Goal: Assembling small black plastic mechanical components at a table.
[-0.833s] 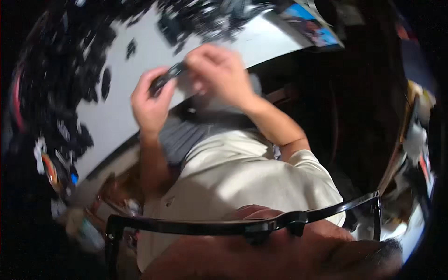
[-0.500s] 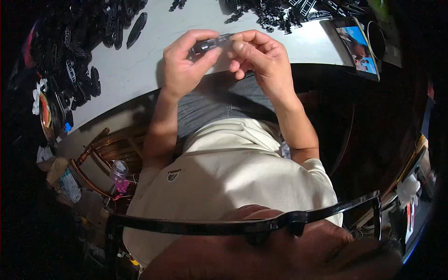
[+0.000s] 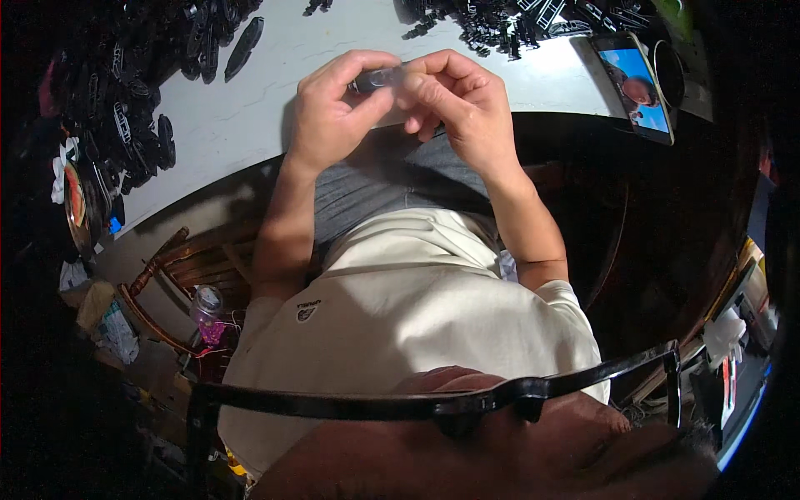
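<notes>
My left hand (image 3: 333, 112) is closed round a small, dark, glossy oblong plastic part (image 3: 377, 80), thumb below and index finger above. The fingers cover much of it, so its exact kind does not show. At its right end, the thumb and index finger of my right hand (image 3: 458, 100) are pinched together, and their tips are smeared by motion. What sits between them is hidden. Both hands are above the near edge of the white table (image 3: 275, 92). A loose black oblong part (image 3: 244, 50) lies on the table to the left of my hands.
Many black plastic parts (image 3: 133, 117) are heaped at the left. Smaller black pieces (image 3: 492, 25) lie at the far middle and right. A phone (image 3: 637, 87) with a lit screen leans by a round dark object (image 3: 669, 68). A wooden chair (image 3: 158, 267) stands lower left, beside a clear jar (image 3: 208, 302).
My right hand has shifted slightly left, its fingertips pressing nearer the dark part's end. My left hand keeps its grip. The picture on the phone screen differs.
</notes>
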{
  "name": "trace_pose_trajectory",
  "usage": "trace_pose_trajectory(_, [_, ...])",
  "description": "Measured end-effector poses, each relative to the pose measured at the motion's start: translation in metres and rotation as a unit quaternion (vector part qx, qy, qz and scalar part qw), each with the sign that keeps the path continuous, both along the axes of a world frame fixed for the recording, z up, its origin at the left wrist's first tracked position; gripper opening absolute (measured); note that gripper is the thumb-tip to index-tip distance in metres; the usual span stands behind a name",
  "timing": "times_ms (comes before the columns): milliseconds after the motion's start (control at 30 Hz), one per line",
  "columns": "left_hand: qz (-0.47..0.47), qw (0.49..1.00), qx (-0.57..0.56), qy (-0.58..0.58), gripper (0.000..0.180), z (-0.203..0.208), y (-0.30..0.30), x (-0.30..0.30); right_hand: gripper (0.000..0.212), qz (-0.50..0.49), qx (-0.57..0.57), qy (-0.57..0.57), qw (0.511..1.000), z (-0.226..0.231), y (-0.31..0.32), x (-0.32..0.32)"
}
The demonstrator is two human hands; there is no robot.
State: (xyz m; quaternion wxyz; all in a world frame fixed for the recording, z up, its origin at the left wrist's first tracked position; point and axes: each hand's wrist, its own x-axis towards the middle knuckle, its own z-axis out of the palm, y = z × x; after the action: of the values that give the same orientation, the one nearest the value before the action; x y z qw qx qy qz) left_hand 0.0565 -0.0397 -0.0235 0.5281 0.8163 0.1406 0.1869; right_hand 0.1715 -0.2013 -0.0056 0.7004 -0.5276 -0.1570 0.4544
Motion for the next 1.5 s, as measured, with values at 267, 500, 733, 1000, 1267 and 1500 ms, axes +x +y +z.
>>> trace_pose_trajectory(267, [-0.002, 0.998, 0.043, 0.055, 0.032, 0.002, 0.001, 0.000, 0.018, -0.068, -0.093, -0.430, 0.895, -0.006, 0.004, -0.013])
trace_pose_trajectory(500, [-0.001, 0.999, -0.025, 0.038, 0.032, -0.023, 0.003, -0.005, 0.016, -0.135, -0.030, -0.456, 0.879, -0.006, 0.005, -0.007])
trace_pose_trajectory(733, [-0.003, 0.999, -0.033, 0.029, 0.029, -0.015, 0.000, 0.001, 0.015, -0.158, -0.030, -0.325, 0.932, -0.002, 0.006, -0.009])
trace_pose_trajectory(1000, [-0.026, 0.999, -0.010, 0.027, 0.022, -0.012, -0.002, 0.000, 0.019, -0.129, -0.049, -0.273, 0.952, -0.009, 0.011, -0.007])
trace_pose_trajectory(1267, [-0.022, 0.997, -0.068, 0.041, 0.032, -0.013, 0.003, -0.002, 0.017, -0.128, -0.069, -0.268, 0.952, -0.012, 0.008, -0.007])
trace_pose_trajectory(1500, [-0.026, 0.996, -0.054, 0.062, 0.032, -0.010, 0.006, -0.005, 0.018, -0.099, -0.079, -0.204, 0.971, -0.007, 0.004, -0.007])
